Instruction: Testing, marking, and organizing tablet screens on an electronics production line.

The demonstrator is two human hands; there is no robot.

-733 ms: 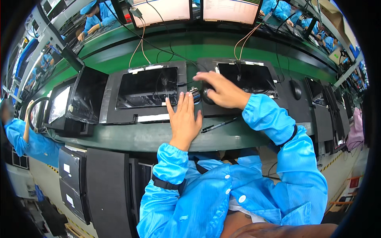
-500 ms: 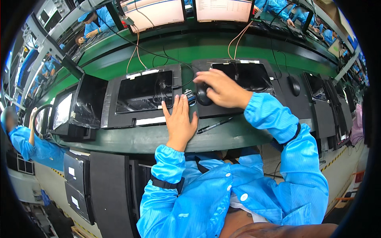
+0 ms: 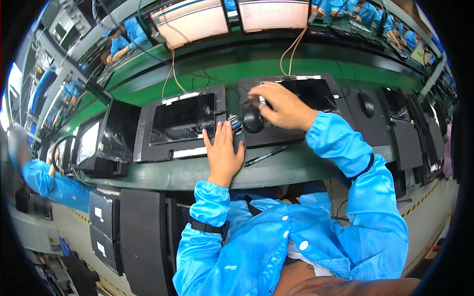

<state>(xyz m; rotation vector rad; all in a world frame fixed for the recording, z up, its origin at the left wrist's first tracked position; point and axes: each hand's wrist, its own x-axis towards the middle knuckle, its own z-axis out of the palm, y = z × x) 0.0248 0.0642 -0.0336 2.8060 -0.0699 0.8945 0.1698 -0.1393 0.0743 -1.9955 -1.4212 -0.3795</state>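
Note:
My left hand (image 3: pixel 224 154) lies flat with fingers outstretched, its fingertips at the lower right corner of a black flat screen panel (image 3: pixel 180 121) on a dark pad. Right beside those fingertips sits a small metallic part with a bit of blue (image 3: pixel 235 124); whether they touch it, I cannot tell. My right hand (image 3: pixel 285 109) hovers by a black computer mouse (image 3: pixel 253 118). Its fingers are bent and stand apart from the thumb, which overlaps the mouse's right side. Nothing shows in its grasp. Partly behind this hand is a second black panel (image 3: pixel 313 94).
A pen (image 3: pixel 265 156) lies near the front edge of the green bench (image 3: pixel 192 173). Two lit monitors (image 3: pixel 190 23) stand at the back, with cables hanging down. Another black mouse (image 3: pixel 366 104) is to the right, and a tilted screen (image 3: pixel 118 130) to the left. Co-workers in blue sit beyond.
My right hand has shifted slightly right, and its fingers have bent down beside the mouse. The left hand stays in place. The view has turned a little.

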